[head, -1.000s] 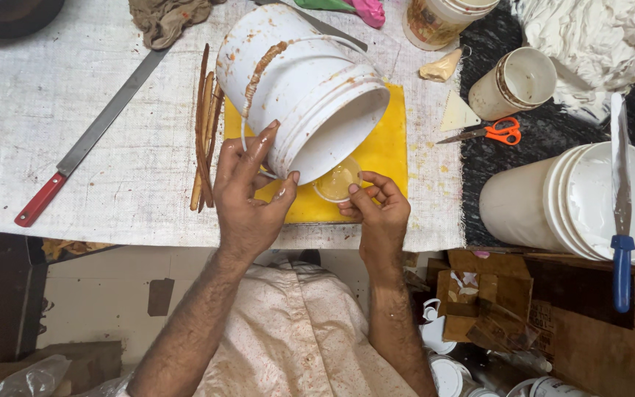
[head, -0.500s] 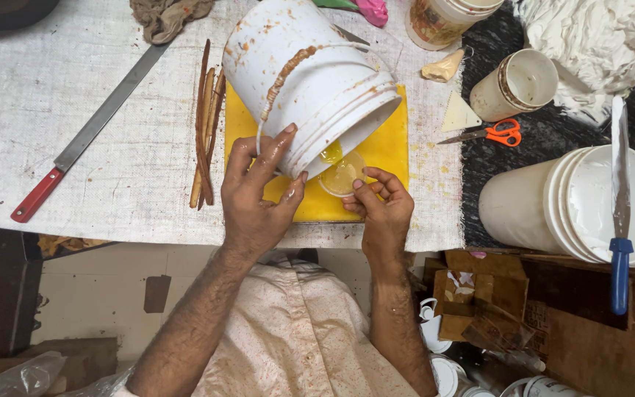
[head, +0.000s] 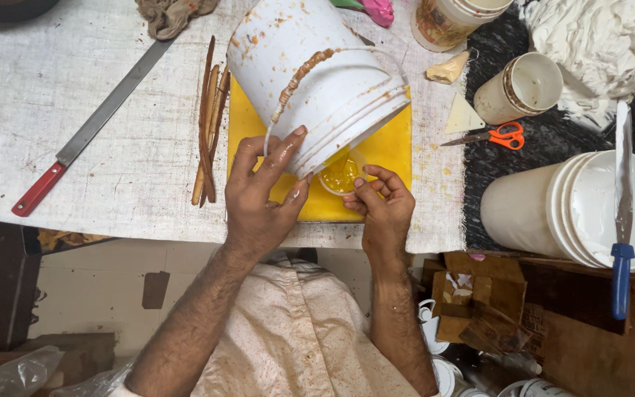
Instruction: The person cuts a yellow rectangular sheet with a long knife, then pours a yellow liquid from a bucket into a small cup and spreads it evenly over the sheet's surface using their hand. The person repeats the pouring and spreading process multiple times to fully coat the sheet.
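Overhead, white bucket (head: 310, 81) tilted (yellow-filled cup (head: 341, 173) below), both hands.

Labelled tub (head: 456, 20) at 1 o'clock on the worktop (head: 53, 110), round, cream with a brown-orange printed band; brown cardboard box (head: 479, 301) at 5 o'clock below the worktop edge, flaps open, a small pale sticker on its top; clear plastic bag (head: 16, 371) at 8 o'clock, crumpled; no signs or screens.
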